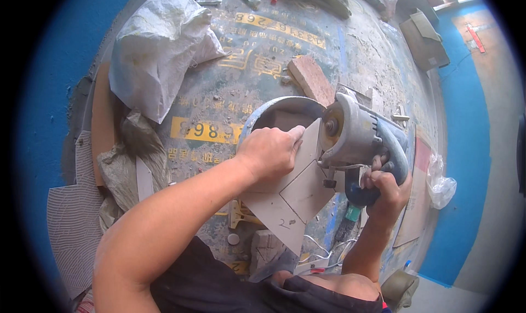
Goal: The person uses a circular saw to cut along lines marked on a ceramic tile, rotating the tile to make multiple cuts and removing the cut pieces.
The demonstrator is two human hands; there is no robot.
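My right hand [383,182] is closed round the rear handle of a grey handheld tile cutter [356,132]. Its round disc [332,125] faces left, at the far right edge of a pale tile [298,189]. Pencil lines cross the tile, along with a handwritten mark, and one corner points toward me. My left hand [272,151] grips the tile's far left edge, thumb and fingers pressed together. Behind and beneath the tile stands a round bucket [253,115], its rim partly hidden by the tile and my hand.
A reddish brick [311,78] lies beyond the bucket. A white sack [159,50] and ridged tile pieces [71,220] lie to the left. Near my body are a brush [348,223], a cable [318,252] and a block [265,248]. A clear plastic bag [440,182] lies at right.
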